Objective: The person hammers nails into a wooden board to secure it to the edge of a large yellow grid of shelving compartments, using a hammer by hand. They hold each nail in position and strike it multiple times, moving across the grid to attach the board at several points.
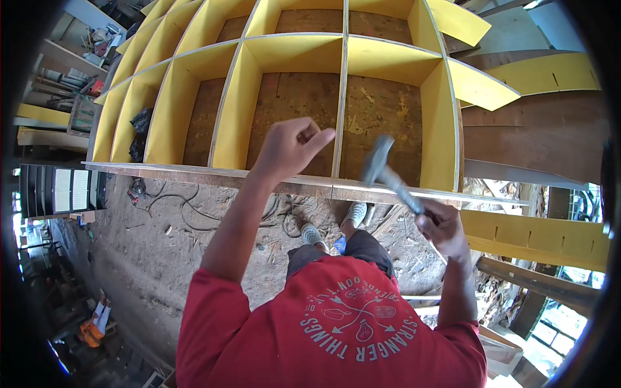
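Note:
My right hand grips a hammer by its handle, close to the wooden front edge of a large yellow grid frame. The hammer's metal head is raised, slightly blurred, over the front right compartment. My left hand is closed, its fingers curled and its thumb pointing right toward an upright yellow divider. Whether something small is pinched in those fingers cannot be made out. Thin crossing panels divide the frame into several compartments over a brown, stained wooden base.
Slotted yellow boards lie at the right, by brown sheets. A black plastic bag sits in a left compartment. Dark cable winds over the dirt floor. Another person in orange is at the lower left.

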The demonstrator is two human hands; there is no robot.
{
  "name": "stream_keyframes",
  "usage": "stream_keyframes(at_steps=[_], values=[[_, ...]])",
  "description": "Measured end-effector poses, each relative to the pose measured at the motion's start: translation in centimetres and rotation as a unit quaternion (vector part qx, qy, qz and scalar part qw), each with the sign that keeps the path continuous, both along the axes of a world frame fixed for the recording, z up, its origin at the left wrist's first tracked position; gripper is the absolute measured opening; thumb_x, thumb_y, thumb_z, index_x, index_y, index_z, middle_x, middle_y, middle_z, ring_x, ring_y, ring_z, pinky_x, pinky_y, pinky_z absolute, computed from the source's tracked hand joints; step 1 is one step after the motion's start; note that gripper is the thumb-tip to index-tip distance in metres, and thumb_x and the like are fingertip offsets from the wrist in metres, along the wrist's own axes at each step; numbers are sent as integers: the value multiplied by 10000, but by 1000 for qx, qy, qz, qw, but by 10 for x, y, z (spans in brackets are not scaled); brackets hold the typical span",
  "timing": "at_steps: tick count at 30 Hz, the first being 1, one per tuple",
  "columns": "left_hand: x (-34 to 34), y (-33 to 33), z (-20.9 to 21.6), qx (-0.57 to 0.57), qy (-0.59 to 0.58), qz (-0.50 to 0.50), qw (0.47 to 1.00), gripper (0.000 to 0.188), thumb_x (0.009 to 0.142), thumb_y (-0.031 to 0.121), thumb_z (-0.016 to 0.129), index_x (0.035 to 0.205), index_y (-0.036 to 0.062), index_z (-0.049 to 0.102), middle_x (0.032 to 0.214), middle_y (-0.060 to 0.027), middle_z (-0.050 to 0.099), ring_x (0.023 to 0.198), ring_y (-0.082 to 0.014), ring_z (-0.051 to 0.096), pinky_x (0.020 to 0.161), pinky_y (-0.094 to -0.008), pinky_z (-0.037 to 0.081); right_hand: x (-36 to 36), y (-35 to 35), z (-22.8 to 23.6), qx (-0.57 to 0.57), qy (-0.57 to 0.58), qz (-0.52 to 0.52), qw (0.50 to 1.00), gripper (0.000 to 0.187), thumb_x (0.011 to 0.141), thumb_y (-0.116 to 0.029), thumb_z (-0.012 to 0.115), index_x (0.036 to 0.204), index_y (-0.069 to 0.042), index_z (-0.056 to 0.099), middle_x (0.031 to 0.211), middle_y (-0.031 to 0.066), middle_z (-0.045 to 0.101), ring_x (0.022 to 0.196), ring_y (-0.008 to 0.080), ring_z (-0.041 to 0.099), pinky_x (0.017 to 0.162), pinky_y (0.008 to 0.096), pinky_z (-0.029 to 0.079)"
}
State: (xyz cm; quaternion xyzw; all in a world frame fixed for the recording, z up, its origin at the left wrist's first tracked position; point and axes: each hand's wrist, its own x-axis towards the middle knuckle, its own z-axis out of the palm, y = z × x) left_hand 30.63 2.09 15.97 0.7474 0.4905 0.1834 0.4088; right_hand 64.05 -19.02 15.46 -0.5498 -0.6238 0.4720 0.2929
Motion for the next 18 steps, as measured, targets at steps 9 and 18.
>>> stream_keyframes(at_steps=[9, 18], values=[[72, 65, -99, -14, 10, -64, 998, 1098, 869, 270, 791, 1674, -17, 102, 1666, -295, 305, 1567, -360, 323, 1276, -417, 291, -33, 84, -35, 73, 229, -326, 914, 467, 1108, -199, 594, 1491, 44, 480, 693, -41, 494, 508, 15, 411, 447, 193, 332], [75, 63, -96, -158, -136, -18, 978, 1114, 810, 15, 604, 1671, -32, -101, 1712, -334, 180, 1610, -399, 218, 1304, -390, 224, -36, 101, -38, 43, 213, -419, 881, 550, 1084, -153, 600, 1539, 65, 383, 715, -33, 478, 499, 6, 404, 427, 172, 309]])
